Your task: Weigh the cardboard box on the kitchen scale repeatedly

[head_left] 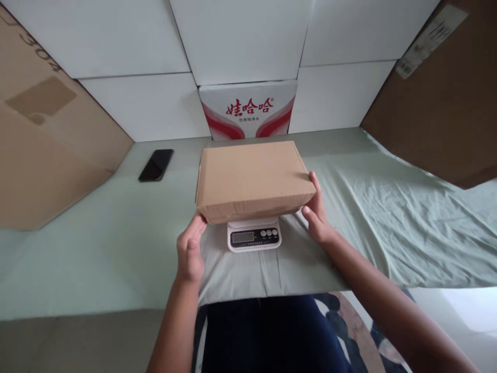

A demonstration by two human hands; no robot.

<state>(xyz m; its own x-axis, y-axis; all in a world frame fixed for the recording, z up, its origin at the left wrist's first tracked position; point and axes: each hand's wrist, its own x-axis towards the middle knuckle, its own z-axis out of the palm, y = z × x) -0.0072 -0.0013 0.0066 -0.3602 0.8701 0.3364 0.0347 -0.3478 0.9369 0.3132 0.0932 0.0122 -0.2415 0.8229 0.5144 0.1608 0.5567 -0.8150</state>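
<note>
A flat brown cardboard box [252, 178] sits over a small white digital scale [254, 235], hiding most of the scale; only its front panel with a blank display and three buttons shows. My left hand [190, 248] touches the box's near-left corner with its fingers curled under the edge. My right hand [316, 212] grips the box's right side, fingers along the edge. Whether the box rests fully on the scale or is partly carried by my hands cannot be told.
A pale green cloth [388, 207] covers the table. A black phone [156, 165] lies at the back left. A white carton with red print [248, 110] stands behind the box. Large brown cardboard sheets lean at the left [46, 150] and right [442, 109].
</note>
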